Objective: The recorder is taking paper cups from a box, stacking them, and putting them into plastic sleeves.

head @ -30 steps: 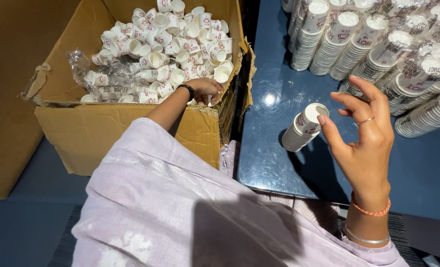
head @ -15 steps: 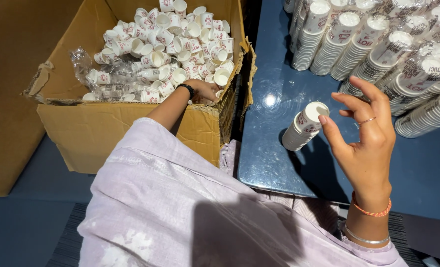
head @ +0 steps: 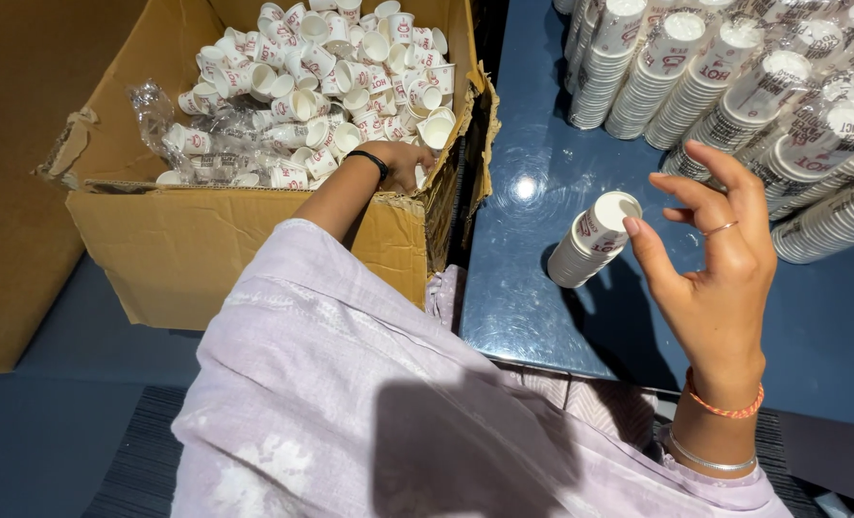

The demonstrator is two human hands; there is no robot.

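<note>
The right hand (head: 715, 278) is raised over the blue table (head: 533, 317), fingers spread and loosely curled; the thumb tip rests against the top rim of a short stack of paper cups (head: 592, 240), while the other fingers stand apart from it, so the hand is open and steadying rather than clamped; a thin ring sits on one finger and an orange cord and a metal bangle circle the wrist. The left hand (head: 403, 165) reaches into the cardboard box (head: 245, 240) at about ten o'clock from the stack; its fingers curl down among the loose cups (head: 350, 67), but whether they have closed on one cannot be told; a dark band rings that wrist. The box holds a heap of loose white cups with red print and crumpled clear plastic wrap (head: 158, 115) along its nine-o'clock side. The short stack lies tilted, its long axis running from seven o'clock up to one o'clock, the open mouth facing one o'clock; long wrapped cup stacks (head: 734, 86) lie side by side at twelve to two o'clock on the table.
</note>
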